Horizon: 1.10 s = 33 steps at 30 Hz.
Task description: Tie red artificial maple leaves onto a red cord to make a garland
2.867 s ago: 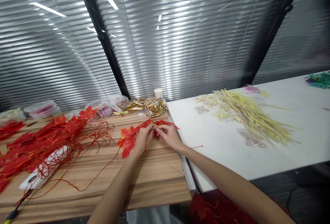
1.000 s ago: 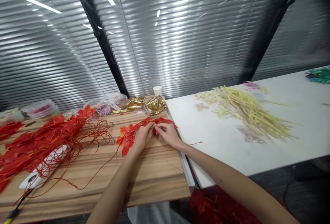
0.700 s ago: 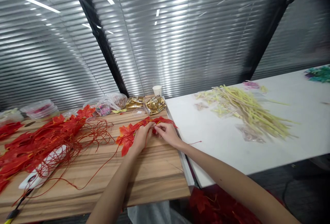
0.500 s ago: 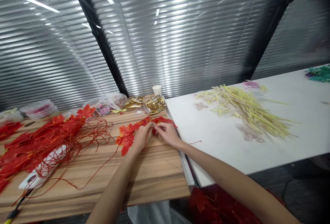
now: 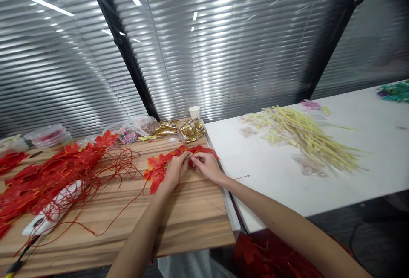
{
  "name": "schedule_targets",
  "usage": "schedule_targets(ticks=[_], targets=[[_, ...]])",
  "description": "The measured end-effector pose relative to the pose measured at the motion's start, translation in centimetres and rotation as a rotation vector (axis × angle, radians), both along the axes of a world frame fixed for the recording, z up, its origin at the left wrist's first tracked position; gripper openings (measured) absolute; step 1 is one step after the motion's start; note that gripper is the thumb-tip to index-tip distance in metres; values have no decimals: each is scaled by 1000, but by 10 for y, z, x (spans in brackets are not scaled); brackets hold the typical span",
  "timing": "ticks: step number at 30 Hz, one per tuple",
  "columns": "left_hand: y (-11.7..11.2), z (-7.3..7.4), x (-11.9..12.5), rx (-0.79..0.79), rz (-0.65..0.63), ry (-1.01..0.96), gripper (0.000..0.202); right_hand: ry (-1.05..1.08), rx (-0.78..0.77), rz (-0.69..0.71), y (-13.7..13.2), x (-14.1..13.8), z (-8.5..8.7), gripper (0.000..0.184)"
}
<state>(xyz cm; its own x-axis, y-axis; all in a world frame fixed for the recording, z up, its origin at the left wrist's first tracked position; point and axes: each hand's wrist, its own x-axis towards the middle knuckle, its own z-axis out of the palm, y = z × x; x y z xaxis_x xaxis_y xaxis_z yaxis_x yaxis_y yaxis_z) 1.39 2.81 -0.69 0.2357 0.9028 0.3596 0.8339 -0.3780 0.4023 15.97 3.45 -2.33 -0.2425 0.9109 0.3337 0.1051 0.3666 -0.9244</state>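
Note:
Red artificial maple leaves (image 5: 156, 169) lie in a short row on the wood-grain table, under and around both hands. My left hand (image 5: 176, 168) is closed, its fingers pinched at the leaves. Close beside it, fingertips nearly meeting, my right hand (image 5: 206, 165) pinches at the same bunch. What exactly sits between the fingertips is too small to make out; a bit of yellow stem or cord shows there. A thin red cord (image 5: 128, 204) runs from the leaves toward the left, and a short end of it reaches past the right wrist onto the white table.
At left, a heap of red leaves (image 5: 60, 165) and tangled red cord (image 5: 119, 163) covers a white power strip (image 5: 53, 212). Gold packets (image 5: 191, 131) and a paper cup (image 5: 194, 112) stand at the back. Yellow stems (image 5: 313, 137) lie on the white table (image 5: 271, 197).

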Motion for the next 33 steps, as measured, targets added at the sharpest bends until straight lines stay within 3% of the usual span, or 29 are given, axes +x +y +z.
schedule_targets(ticks=[20, 33], targets=[[3, 1, 2, -10, 10, -86, 24, -5, 50, 1, 1, -1, -2, 20], [2, 3, 2, -18, 38, -24, 25, -24, 45, 12, 0, 1, 0, 21]])
